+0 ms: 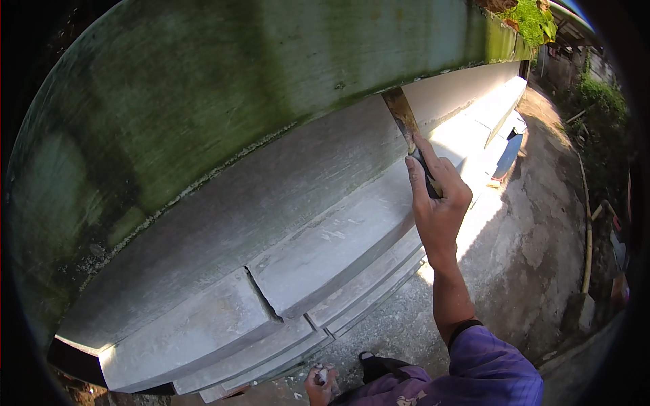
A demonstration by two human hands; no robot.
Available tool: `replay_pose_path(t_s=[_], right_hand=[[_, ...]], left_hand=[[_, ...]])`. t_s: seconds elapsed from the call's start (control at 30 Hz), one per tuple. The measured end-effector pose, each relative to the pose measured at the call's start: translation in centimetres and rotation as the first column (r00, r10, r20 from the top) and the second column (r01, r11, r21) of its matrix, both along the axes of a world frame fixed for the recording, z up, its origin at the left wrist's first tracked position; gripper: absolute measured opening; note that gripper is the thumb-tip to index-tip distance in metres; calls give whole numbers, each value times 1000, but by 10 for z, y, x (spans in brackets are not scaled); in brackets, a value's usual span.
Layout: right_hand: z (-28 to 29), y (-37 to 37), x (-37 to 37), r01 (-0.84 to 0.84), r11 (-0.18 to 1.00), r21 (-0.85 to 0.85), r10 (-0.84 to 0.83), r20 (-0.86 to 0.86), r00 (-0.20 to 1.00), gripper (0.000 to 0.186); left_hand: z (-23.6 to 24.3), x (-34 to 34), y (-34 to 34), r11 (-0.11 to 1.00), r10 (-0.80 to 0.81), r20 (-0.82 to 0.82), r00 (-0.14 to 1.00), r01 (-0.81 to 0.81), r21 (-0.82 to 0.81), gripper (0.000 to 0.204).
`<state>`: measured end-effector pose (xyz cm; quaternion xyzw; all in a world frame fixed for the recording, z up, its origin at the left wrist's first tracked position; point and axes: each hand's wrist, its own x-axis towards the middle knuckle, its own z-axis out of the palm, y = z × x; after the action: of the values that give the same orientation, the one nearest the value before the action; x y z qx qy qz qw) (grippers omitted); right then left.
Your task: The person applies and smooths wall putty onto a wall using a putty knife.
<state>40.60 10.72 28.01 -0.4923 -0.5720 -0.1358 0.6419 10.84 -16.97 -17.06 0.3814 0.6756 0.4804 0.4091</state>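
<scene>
My right hand (pixel 442 206) grips a scraper (pixel 401 116) by its dark handle, with the forefinger stretched along it. The stained metal blade reaches up to the lower edge of a green, algae-marked wall (pixel 223 88). Low in the picture, close to my body, my left hand (pixel 319 386) is closed around a small whitish and dark lump that I cannot make out. Beneath the green overhang runs a smooth grey wall face (pixel 223 230), meeting pale stepped ledge blocks (pixel 338 243) with a dark gap between two of them.
Rough concrete ground (pixel 521 237) lies to the right, dusted with pale flakes near the ledge. A blue object (pixel 509 157) stands by the ledge's far end. Bright sun strikes the far ledge. A long pole (pixel 586 230) and plants (pixel 599 98) line the right side.
</scene>
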Motion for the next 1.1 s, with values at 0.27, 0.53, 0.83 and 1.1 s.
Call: replay_pose_path(t_s=[0.27,0.53,0.83,1.1], right_hand=[[5,1,-1,75,997,-12,-76,-44,996,38],[15,3,11,45,992,119,-47,9,999,38],[8,-11,3,-15,1000,-26,13,-76,997,39],[8,-15,-5,-40,999,33,42,-70,997,39]], left_hand=[[41,12,9,991,-87,38,995,90,-98,48],[13,-3,6,986,-131,20,991,132,-98,57],[31,-11,15,980,-138,15,990,138,-144,57],[55,-39,24,966,-259,-69,963,260,-3,36]])
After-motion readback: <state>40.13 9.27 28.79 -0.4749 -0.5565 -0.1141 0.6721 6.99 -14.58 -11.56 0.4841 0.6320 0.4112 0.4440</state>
